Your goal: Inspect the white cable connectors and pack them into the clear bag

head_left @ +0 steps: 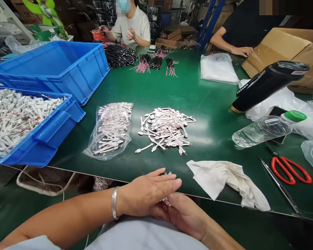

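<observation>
At the table's front edge my two hands are together. My left hand, with a silver bangle on the wrist, lies over the other, its fingers straight and close together. Beneath it my right hand is cupped, its fingers mostly hidden. Between the palms are some short white connector cables; only their ends show, so how many is hidden. Just beyond the hands lies a loose pile of white connector cables. To its left is a clear plastic bag filled with similar cables.
Blue bins stand at left, the nearer full of white pieces. At right are a white cloth, tweezers, red-handled scissors, a bottle and a black tumbler. Two people sit across, near black cable bundles.
</observation>
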`<control>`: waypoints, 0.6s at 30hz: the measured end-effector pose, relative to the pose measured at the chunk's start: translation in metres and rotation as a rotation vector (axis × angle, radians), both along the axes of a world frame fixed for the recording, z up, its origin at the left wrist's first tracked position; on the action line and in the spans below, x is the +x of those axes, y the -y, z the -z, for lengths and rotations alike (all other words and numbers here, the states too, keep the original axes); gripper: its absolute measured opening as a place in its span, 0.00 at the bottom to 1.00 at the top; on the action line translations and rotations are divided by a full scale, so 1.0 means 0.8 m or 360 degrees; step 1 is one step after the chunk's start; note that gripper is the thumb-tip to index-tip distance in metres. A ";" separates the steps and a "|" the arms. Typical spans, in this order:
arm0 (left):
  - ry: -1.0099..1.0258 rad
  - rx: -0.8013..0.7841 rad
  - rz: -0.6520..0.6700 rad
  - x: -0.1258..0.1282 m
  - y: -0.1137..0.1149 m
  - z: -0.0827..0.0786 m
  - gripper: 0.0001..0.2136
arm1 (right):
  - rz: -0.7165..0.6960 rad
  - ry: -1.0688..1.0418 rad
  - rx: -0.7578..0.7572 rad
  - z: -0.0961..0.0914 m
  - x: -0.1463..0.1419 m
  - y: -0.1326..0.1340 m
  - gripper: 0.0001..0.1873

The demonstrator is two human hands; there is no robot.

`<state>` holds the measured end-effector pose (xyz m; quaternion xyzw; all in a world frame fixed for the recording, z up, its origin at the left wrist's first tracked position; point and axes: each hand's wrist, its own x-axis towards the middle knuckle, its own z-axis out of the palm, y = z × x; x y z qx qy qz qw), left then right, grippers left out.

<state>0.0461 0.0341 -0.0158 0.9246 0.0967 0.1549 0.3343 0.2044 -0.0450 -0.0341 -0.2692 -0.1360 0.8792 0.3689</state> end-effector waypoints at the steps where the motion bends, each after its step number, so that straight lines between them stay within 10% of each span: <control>1: -0.0015 0.0041 0.0017 -0.001 -0.001 -0.001 0.45 | 0.0018 0.0000 -0.0018 0.000 -0.001 0.000 0.23; 6: 0.0111 0.0113 -0.0271 -0.015 0.004 -0.025 0.49 | 0.0008 0.0025 -0.0106 -0.005 0.000 -0.002 0.18; 12: 0.0408 0.0228 -0.1219 -0.045 0.017 -0.013 0.20 | -0.0021 0.0075 -0.0185 -0.004 0.002 -0.002 0.19; 18: 0.0299 0.0379 -0.1170 -0.048 0.032 0.012 0.16 | -0.0009 0.0136 -0.0196 -0.003 0.001 0.000 0.18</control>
